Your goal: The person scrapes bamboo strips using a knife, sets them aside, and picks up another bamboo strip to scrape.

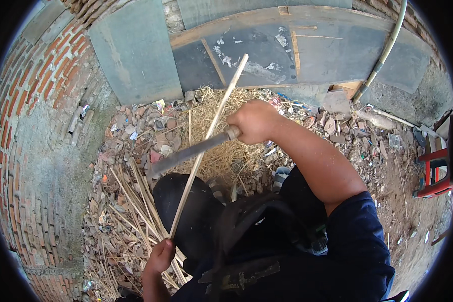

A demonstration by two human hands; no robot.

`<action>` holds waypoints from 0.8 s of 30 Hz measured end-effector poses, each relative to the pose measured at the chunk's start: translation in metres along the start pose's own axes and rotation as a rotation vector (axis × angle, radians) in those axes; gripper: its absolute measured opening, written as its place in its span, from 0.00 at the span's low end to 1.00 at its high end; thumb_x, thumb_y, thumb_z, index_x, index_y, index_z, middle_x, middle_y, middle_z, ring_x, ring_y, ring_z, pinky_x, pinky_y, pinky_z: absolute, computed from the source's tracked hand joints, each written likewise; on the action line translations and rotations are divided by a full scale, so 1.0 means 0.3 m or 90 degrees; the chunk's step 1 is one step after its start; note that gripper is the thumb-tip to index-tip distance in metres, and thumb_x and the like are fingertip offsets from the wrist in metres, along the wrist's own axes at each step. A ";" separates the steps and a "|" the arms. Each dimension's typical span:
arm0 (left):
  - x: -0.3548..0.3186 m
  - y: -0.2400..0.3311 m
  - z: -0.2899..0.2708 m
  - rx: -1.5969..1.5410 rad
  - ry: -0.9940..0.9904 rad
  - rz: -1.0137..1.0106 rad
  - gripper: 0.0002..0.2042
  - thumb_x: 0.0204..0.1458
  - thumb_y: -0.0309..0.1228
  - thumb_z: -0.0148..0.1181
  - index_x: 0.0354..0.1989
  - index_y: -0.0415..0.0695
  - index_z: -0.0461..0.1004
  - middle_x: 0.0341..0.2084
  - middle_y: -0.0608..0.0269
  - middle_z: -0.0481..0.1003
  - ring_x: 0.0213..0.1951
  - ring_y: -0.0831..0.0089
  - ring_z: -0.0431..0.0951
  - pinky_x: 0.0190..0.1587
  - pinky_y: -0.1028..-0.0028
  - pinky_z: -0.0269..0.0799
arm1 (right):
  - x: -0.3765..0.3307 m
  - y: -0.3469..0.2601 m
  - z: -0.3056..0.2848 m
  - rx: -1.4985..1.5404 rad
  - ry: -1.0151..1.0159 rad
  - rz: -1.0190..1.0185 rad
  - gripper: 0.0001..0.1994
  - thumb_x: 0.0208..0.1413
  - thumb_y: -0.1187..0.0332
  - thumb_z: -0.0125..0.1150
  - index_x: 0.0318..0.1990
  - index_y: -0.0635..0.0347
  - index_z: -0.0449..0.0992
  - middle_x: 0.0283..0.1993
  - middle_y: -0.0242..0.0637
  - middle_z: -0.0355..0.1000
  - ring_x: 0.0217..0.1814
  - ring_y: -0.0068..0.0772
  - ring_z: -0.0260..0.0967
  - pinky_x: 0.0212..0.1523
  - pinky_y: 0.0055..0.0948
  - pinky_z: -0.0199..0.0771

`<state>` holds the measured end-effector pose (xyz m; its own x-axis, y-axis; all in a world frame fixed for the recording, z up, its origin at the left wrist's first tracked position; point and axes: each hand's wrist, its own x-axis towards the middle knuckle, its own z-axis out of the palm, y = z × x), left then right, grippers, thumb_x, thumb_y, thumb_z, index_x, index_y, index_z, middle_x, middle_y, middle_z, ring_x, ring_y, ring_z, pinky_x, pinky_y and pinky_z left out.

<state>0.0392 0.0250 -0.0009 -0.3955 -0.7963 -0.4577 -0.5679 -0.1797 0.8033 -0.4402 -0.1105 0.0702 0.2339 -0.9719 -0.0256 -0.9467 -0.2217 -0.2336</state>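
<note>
My left hand (161,255) is closed round the lower end of a long pale stick (201,153), which looks like split bamboo. The stick slants up and away to the right, past my left knee. In my right hand (254,121) is the handle of a large knife (186,153) with a long, broad, dark blade. The blade points left and lies across the middle of the stick. It is slightly blurred, and I cannot tell whether its edge touches the wood. Thin pale shavings (231,161) are heaped on the ground beyond my knees.
A bundle of similar sticks (141,201) lies beside my left leg. Rubble and litter (347,146) cover the ground. On the left rises a brick wall (40,151); grey panels (332,55) stand ahead. A bamboo pole (382,58) leans there, and a red stool (433,173) stands far right.
</note>
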 end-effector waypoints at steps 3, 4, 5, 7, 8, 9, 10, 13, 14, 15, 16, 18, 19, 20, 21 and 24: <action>0.005 0.018 0.001 -0.002 0.008 -0.028 0.27 0.68 0.54 0.39 0.22 0.46 0.63 0.15 0.72 0.62 0.18 0.80 0.61 0.22 0.75 0.58 | 0.004 0.008 0.015 -0.015 -0.037 -0.004 0.09 0.46 0.62 0.63 0.37 0.48 0.80 0.33 0.40 0.78 0.42 0.45 0.78 0.46 0.46 0.78; 0.008 0.025 0.004 0.027 0.040 0.007 0.27 0.68 0.53 0.39 0.23 0.45 0.64 0.15 0.72 0.63 0.18 0.80 0.61 0.22 0.75 0.58 | 0.010 0.027 0.018 0.029 -0.040 0.032 0.10 0.46 0.62 0.63 0.37 0.48 0.81 0.34 0.40 0.78 0.42 0.46 0.78 0.46 0.46 0.78; 0.010 0.036 0.009 0.056 0.073 0.043 0.27 0.69 0.53 0.39 0.23 0.44 0.65 0.15 0.73 0.63 0.18 0.80 0.62 0.22 0.75 0.59 | 0.010 0.040 0.019 0.073 -0.043 0.067 0.10 0.46 0.62 0.62 0.38 0.48 0.81 0.35 0.40 0.79 0.42 0.47 0.78 0.47 0.46 0.78; 0.005 0.067 0.028 0.105 0.101 0.059 0.27 0.68 0.52 0.41 0.24 0.43 0.65 0.15 0.71 0.64 0.19 0.79 0.63 0.22 0.73 0.59 | 0.003 0.049 0.019 0.058 -0.036 0.084 0.10 0.47 0.62 0.62 0.38 0.48 0.81 0.36 0.41 0.79 0.43 0.47 0.78 0.47 0.46 0.78; 0.005 0.082 0.037 0.153 0.129 0.072 0.26 0.68 0.51 0.42 0.25 0.41 0.66 0.14 0.69 0.65 0.19 0.78 0.65 0.23 0.71 0.60 | 0.004 0.047 0.015 0.044 -0.031 0.100 0.10 0.47 0.62 0.61 0.38 0.48 0.81 0.36 0.41 0.79 0.43 0.47 0.78 0.47 0.46 0.78; 0.007 0.092 0.042 0.153 0.129 0.073 0.26 0.68 0.51 0.42 0.25 0.41 0.66 0.14 0.69 0.65 0.19 0.78 0.65 0.23 0.71 0.60 | 0.004 0.039 0.011 0.044 -0.030 0.100 0.10 0.47 0.62 0.61 0.38 0.48 0.81 0.36 0.41 0.79 0.43 0.47 0.78 0.47 0.46 0.78; 0.000 0.097 0.052 0.226 0.158 0.079 0.25 0.68 0.49 0.44 0.25 0.39 0.67 0.14 0.62 0.66 0.19 0.71 0.68 0.23 0.67 0.62 | 0.000 0.016 0.007 0.043 -0.035 0.080 0.10 0.48 0.62 0.61 0.38 0.49 0.81 0.36 0.41 0.79 0.44 0.46 0.78 0.47 0.46 0.78; -0.005 0.105 0.082 0.330 0.215 0.084 0.21 0.66 0.44 0.49 0.27 0.37 0.68 0.15 0.50 0.68 0.20 0.54 0.72 0.24 0.59 0.64 | -0.013 -0.032 0.008 0.035 -0.046 0.046 0.10 0.48 0.63 0.60 0.38 0.50 0.81 0.36 0.42 0.78 0.45 0.46 0.77 0.47 0.47 0.77; -0.006 0.106 0.086 0.364 0.241 0.088 0.19 0.64 0.41 0.53 0.28 0.36 0.70 0.16 0.43 0.70 0.22 0.43 0.74 0.25 0.55 0.65 | -0.016 -0.044 0.014 0.028 -0.047 0.034 0.11 0.48 0.63 0.60 0.38 0.51 0.81 0.36 0.43 0.78 0.44 0.46 0.77 0.47 0.47 0.77; -0.002 0.103 0.086 0.363 0.241 0.082 0.19 0.64 0.41 0.53 0.28 0.36 0.70 0.16 0.43 0.70 0.22 0.43 0.74 0.25 0.55 0.65 | -0.002 -0.023 0.029 0.030 -0.052 0.031 0.11 0.48 0.63 0.60 0.38 0.51 0.81 0.36 0.43 0.78 0.44 0.46 0.77 0.47 0.47 0.77; 0.004 0.098 0.093 0.375 0.254 0.093 0.18 0.64 0.40 0.53 0.28 0.36 0.70 0.16 0.42 0.70 0.22 0.41 0.74 0.25 0.55 0.65 | 0.008 0.028 0.052 0.086 -0.016 0.035 0.09 0.46 0.63 0.61 0.34 0.52 0.80 0.33 0.43 0.78 0.41 0.47 0.78 0.43 0.47 0.78; 0.025 0.094 0.092 0.382 0.251 0.105 0.18 0.65 0.40 0.52 0.29 0.36 0.69 0.16 0.43 0.70 0.22 0.39 0.73 0.25 0.55 0.65 | 0.026 0.089 0.103 0.150 0.014 0.085 0.07 0.46 0.63 0.61 0.30 0.54 0.78 0.31 0.44 0.77 0.37 0.47 0.78 0.40 0.46 0.78; 0.022 0.103 0.089 0.382 0.253 0.106 0.18 0.65 0.40 0.52 0.29 0.36 0.69 0.16 0.43 0.70 0.22 0.39 0.73 0.25 0.55 0.65 | 0.031 0.085 0.107 0.149 0.015 0.084 0.07 0.46 0.63 0.61 0.30 0.54 0.78 0.31 0.44 0.77 0.37 0.47 0.78 0.40 0.46 0.78; 0.014 0.121 0.085 0.355 0.235 0.087 0.18 0.65 0.40 0.51 0.29 0.36 0.69 0.15 0.43 0.70 0.22 0.39 0.73 0.25 0.56 0.65 | 0.030 0.074 0.113 0.135 0.015 0.086 0.07 0.46 0.63 0.61 0.30 0.54 0.79 0.31 0.44 0.77 0.37 0.48 0.78 0.40 0.46 0.78; 0.014 0.133 0.082 0.328 0.216 0.069 0.19 0.65 0.41 0.51 0.29 0.36 0.69 0.15 0.43 0.69 0.22 0.39 0.73 0.24 0.56 0.64 | 0.030 0.066 0.118 0.121 0.015 0.088 0.07 0.46 0.63 0.61 0.31 0.54 0.79 0.31 0.45 0.77 0.37 0.48 0.78 0.41 0.46 0.78; 0.011 0.127 0.074 0.317 0.207 0.072 0.19 0.66 0.41 0.49 0.30 0.35 0.70 0.15 0.44 0.69 0.21 0.43 0.73 0.24 0.57 0.64 | 0.034 -0.018 0.087 0.073 -0.041 0.036 0.09 0.47 0.63 0.61 0.35 0.52 0.80 0.33 0.41 0.78 0.40 0.46 0.78 0.43 0.46 0.78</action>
<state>0.0002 0.0283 0.0196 -0.2769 -0.9445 -0.1766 -0.8359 0.1462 0.5291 -0.4269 -0.1172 0.0458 0.1987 -0.9746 -0.1029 -0.9279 -0.1533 -0.3397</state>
